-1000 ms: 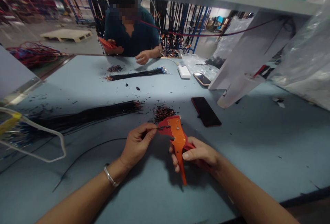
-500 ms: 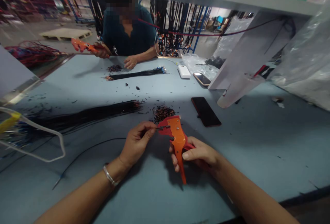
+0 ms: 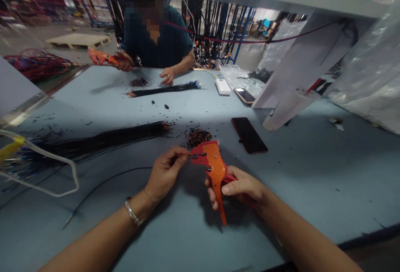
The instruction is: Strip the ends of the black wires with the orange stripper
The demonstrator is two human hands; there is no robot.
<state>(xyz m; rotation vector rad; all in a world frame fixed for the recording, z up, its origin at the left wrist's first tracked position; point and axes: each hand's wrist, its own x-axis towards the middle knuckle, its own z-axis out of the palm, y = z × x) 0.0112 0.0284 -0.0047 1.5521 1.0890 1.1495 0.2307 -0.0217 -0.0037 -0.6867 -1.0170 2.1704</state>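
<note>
Silver bracelet (image 3: 133, 213) on left wrist; left hand (image 3: 164, 175) pinches a thin black wire (image 3: 109, 179) between thumb and index finger, other fingers curled in; its near end shows at the tool's mouth, can't tell if it is clamped there; its tail curves down-left across the blue-gray surface (image 3: 175, 238) to a pale tip; right hand (image 3: 242, 186) is wrapped round the handles of an orange-red hand tool (image 3: 215, 164), thumb on the near side, head up and facing the left fingertips; clear tubing loop (image 3: 76, 172) with yellow tape (image 3: 11, 149) at the left edge; just beyond the tool head, a pile of black and copper-colored clippings (image 3: 197, 137); left of it, a long black wire bundle (image 3: 112, 138) lies flat, blue and silver ends at left; dark phone (image 3: 249, 135) right of the pile, face up; translucent container (image 3: 286, 109) farther right, red item (image 3: 315, 85) in its mouth; farther out, smaller wire bundle (image 3: 165, 90), small clippings heap (image 3: 138, 82), second phone (image 3: 244, 95), white device (image 3: 222, 86) with a cable, clear plastic bag (image 3: 237, 75) behind; co-worker (image 3: 156, 42) across, one hand (image 3: 125, 62) gripping a similar orange tool (image 3: 103, 58), free hand (image 3: 168, 76) low over the surface, fingers slightly spread; behind, hanging black cables (image 3: 218, 30) and a wooden pallet (image 3: 78, 40) on the floor.
</note>
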